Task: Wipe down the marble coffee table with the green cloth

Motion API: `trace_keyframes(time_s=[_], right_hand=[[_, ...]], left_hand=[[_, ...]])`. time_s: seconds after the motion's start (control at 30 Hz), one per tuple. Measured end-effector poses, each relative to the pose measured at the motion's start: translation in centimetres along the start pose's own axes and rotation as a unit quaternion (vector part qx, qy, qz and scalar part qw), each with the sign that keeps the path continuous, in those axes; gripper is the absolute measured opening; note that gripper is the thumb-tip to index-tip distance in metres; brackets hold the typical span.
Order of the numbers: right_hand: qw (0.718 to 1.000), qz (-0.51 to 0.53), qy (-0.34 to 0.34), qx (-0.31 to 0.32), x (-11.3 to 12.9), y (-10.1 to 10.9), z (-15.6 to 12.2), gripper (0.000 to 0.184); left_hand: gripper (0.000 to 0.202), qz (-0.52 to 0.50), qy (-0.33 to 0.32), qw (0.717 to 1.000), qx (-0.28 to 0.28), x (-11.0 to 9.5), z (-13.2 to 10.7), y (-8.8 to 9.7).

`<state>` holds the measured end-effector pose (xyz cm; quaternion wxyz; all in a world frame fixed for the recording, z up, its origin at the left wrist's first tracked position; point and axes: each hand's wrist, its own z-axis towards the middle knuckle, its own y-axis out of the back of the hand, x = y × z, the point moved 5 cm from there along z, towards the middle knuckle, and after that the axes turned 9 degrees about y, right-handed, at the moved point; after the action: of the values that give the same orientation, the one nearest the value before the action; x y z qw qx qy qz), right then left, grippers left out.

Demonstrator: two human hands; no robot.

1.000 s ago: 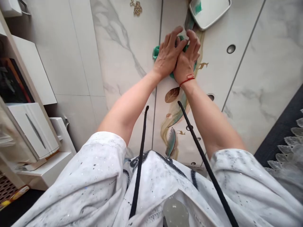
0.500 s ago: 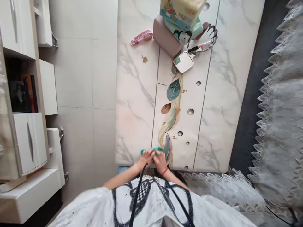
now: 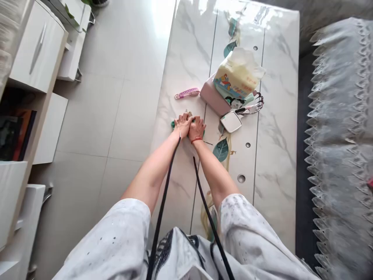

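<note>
My left hand (image 3: 182, 124) and my right hand (image 3: 197, 128) lie side by side on the marble-patterned table, knuckles up and fingers bent. Both press down on a green cloth (image 3: 173, 124), which is mostly hidden under them; only its edges show. A red string circles my right wrist. Just beyond the fingertips lies a small gold chain (image 3: 190, 114), partly covered from view. Farther off is a pink watch (image 3: 187, 93) with a perforated strap.
A pink box (image 3: 214, 95) stands right of the watch, with a tissue pack (image 3: 237, 76) above it. A hand mirror (image 3: 231, 122) and a dark claw-like hair band (image 3: 260, 103) lie close by. White cabinets (image 3: 37, 46) line the left; a lace-covered seat (image 3: 344, 147) is at right.
Both hands have slid the green cloth forward from the table's near edge to beside the gold chain. My arms are now stretched out, and the view has shifted.
</note>
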<state>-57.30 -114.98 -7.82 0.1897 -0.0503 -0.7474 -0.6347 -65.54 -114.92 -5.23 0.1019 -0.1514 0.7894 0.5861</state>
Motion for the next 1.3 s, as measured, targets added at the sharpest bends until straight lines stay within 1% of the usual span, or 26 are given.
trace_keyframes(time_s=[0.03, 0.07, 0.13, 0.23, 0.33, 0.4, 0.43, 0.47, 0.53, 0.6, 0.63, 0.67, 0.7, 0.73, 0.77, 0.8, 0.83, 0.87, 0.93, 1.0, 1.07, 1.1, 1.13, 1.2, 1.27, 1.3], right_hand=[[1.000, -0.003, -0.004, -0.014, 0.1, 0.1, 1.9, 0.046], [1.000, -0.005, -0.007, -0.029, 0.1, 0.1, 2.9, 0.048], [0.999, -0.005, -0.003, -0.053, -0.1, 0.0, 3.3, 0.048], [0.999, -0.004, 0.028, -0.038, -0.1, -0.3, 1.3, 0.047], [0.998, -0.008, 0.057, 0.018, 0.7, -0.9, -3.7, 0.045], [0.996, -0.007, 0.069, 0.051, 1.6, -1.9, -9.7, 0.042], [0.995, -0.004, 0.078, 0.063, 2.1, -2.6, -13.7, 0.040], [0.993, -0.001, 0.093, 0.070, 2.7, -3.4, -18.3, 0.039], [0.988, 0.004, 0.143, 0.061, 4.0, -5.1, -28.7, 0.038], [0.977, 0.012, 0.213, 0.026, 5.1, -6.3, -39.0, 0.038], [0.969, 0.018, 0.247, 0.008, 5.5, -6.8, -43.2, 0.039], [0.962, 0.024, 0.273, -0.004, 5.8, -7.1, -46.4, 0.040], [0.956, 0.028, 0.290, -0.008, 5.9, -7.3, -48.2, 0.042], [0.955, 0.029, 0.295, -0.004, 5.9, -7.5, -48.4, 0.043], [0.958, 0.027, 0.285, 0.007, 5.8, -7.6, -46.9, 0.043], [0.965, 0.024, 0.260, 0.021, 5.7, -7.7, -43.8, 0.042], [0.974, 0.019, 0.223, 0.036, 5.6, -7.6, -39.4, 0.040], [0.982, 0.015, 0.180, 0.048, 5.7, -7.5, -33.9, 0.037], [0.994, 0.013, 0.094, 0.046, 6.3, -6.6, -21.3, 0.036], [0.997, 0.027, 0.070, 0.008, 7.7, -5.2, -9.0, 0.042], [0.997, 0.036, 0.064, -0.019, 9.0, -4.0, 0.7, 0.047], [0.996, 0.039, 0.067, -0.030, 9.5, -3.6, 4.2, 0.049], [0.996, 0.042, 0.071, -0.039, 9.7, -3.3, 6.7, 0.052], [0.995, 0.041, 0.080, -0.045, 10.0, -3.2, 9.1, 0.066], [0.995, 0.036, 0.088, -0.033, 10.1, -3.3, 8.9, 0.077], [0.995, 0.034, 0.091, -0.024, 10.2, -3.4, 8.1, 0.075]], left_hand=[[0.044, 0.007, 0.008, 1.000, 0.006, 0.1, 1.8, 0.5], [0.044, 0.013, 0.013, 1.000, 0.012, 0.1, 2.7, 0.7], [0.047, 0.018, 0.023, 0.999, 0.015, 0.2, 2.8, 0.6], [0.052, 0.017, 0.051, 0.998, 0.013, 0.8, 0.2, 0.0], [0.054, 0.029, 0.052, 0.998, 0.026, 1.8, -5.0, -1.1], [0.057, 0.035, 0.031, 0.998, 0.039, 2.7, -10.7, -2.5], [0.057, 0.036, 0.025, 0.998, 0.046, 3.3, -14.5, -3.4], [0.058, 0.037, 0.025, 0.998, 0.054, 4.0, -18.8, -4.6], [0.058, 0.039, 0.035, 0.995, 0.083, 5.4, -28.6, -7.5], [0.067, 0.023, 0.029, 0.993, 0.111, 6.5, -38.4, -10.5], [0.073, 0.016, 0.034, 0.993, 0.108, 7.0, -42.3, -11.7], [0.077, 0.008, 0.029, 0.994, 0.104, 7.3, -45.2, -12.6], [0.079, 0.000, 0.025, 0.995, 0.096, 7.5, -46.8, -13.0], [0.077, -0.006, 0.028, 0.996, 0.089, 7.6, -46.9, -12.9], [0.073, -0.013, 0.033, 0.996, 0.084, 7.7, -45.4, -12.4], [0.067, -0.018, 0.044, 0.996, 0.082, 7.8, -42.4, -11.4], [0.061, -0.024, 0.056, 0.995, 0.082, 8.0, -38.3, -10.1], [0.056, -0.027, 0.069, 0.994, 0.083, 8.2, -33.3, -8.4], [0.050, -0.029, 0.077, 0.995, 0.064, 8.8, -21.8, -4.4], [0.054, -0.024, 0.087, 0.995, 0.030, 9.6, -10.9, -0.4], [0.050, -0.031, 0.092, 0.995, -0.015, 10.4, -2.3, 2.6], [0.048, -0.030, 0.093, 0.995, -0.027, 10.8, 0.8, 3.3], [0.047, -0.034, 0.090, 0.995, -0.040, 11.1, 3.1, 3.7], [0.045, -0.055, 0.086, 0.992, -0.073, 11.9, 5.4, 3.5], [0.044, -0.080, 0.087, 0.987, -0.104, 12.7, 5.2, 2.8], [0.043, -0.088, 0.092, 0.985, -0.113, 13.1, 4.4, 2.4]])
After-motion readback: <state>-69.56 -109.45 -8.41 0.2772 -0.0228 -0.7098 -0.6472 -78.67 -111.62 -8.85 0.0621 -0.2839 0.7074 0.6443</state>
